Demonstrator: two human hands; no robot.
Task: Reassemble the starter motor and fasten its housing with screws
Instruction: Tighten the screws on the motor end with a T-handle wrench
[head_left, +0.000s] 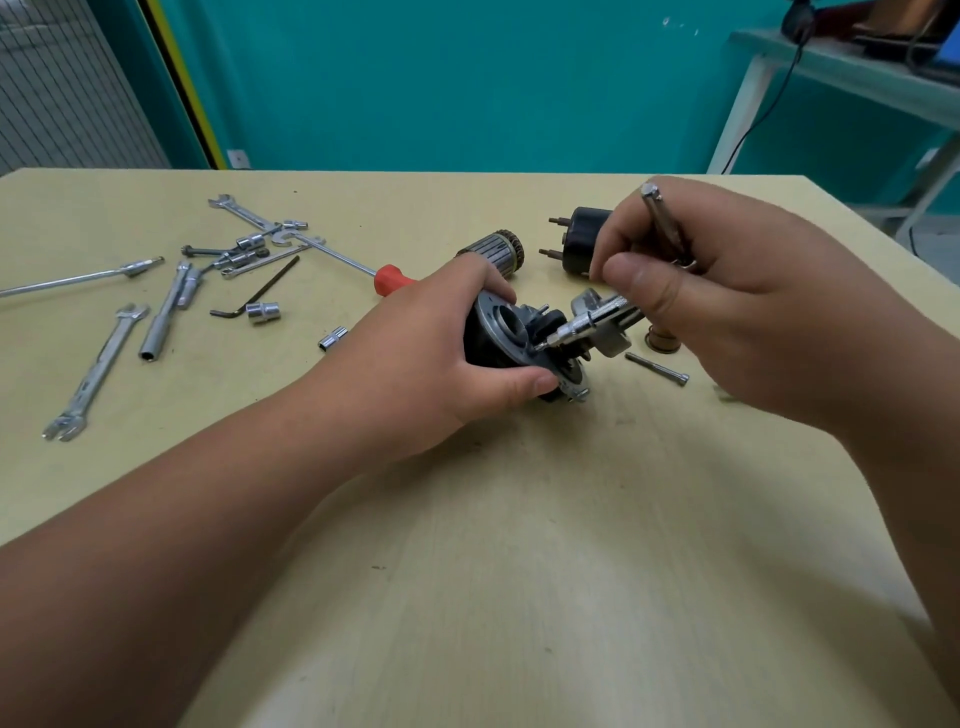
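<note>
The starter motor housing (498, 340) sits at mid-tabletop (467, 571), lifted at a tilt. Much of it is hidden by the left hand (447, 358), whose fingers (485, 280) curl over its top while the thumb presses beneath. The right hand (737, 301) pinches one chrome driver (582, 327), its tip meeting the housing's open face; whatever it touches there is too small to make out. A silver end piece (615, 340) just right of the housing is half covered.

Behind the housing lie one armature (498, 249) and one black solenoid (579, 239). To its right is one long bolt (657, 368). To its left are one red-handled screwdriver (392, 278), two lone sockets (263, 312), one hex key (254, 296) and a tangle of wrenches (93, 371) — too overlapped to count.
</note>
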